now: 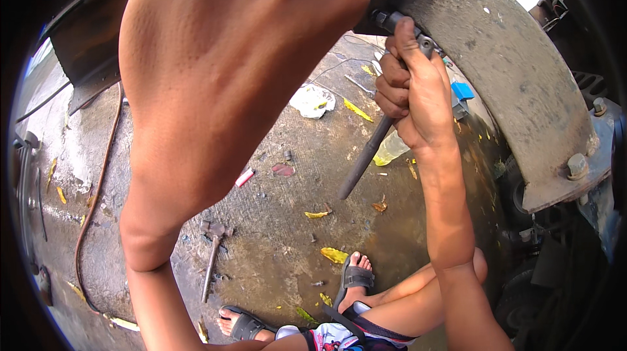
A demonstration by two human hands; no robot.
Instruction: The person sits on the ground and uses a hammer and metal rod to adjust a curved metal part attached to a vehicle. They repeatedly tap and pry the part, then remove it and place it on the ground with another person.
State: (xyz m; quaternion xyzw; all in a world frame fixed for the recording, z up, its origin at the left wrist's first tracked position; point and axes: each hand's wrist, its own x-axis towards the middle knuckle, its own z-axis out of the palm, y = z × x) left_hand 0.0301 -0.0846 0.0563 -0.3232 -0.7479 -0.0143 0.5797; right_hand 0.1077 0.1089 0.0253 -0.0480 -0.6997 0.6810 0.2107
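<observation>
Snugly, my right hand (421, 86) is closed round the ratchet wrench (366, 158), far and to the right, beside the curved metal beam (503, 63). My left hand is out of view past my raised forearm (202, 90), so I cannot tell its grip. Nearer, to the left, a hammer (213, 246) lies on the ground (274, 259).

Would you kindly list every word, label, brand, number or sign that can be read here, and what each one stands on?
No text can be read anywhere in this view.
Patterned shorts: colourful print, too small and blurred to make out any lettering.
Socket wrench in the right hand: no legible marking.
Claw-less hammer on the ground: no legible marking.
Blue block-shaped item: no legible label.
</observation>
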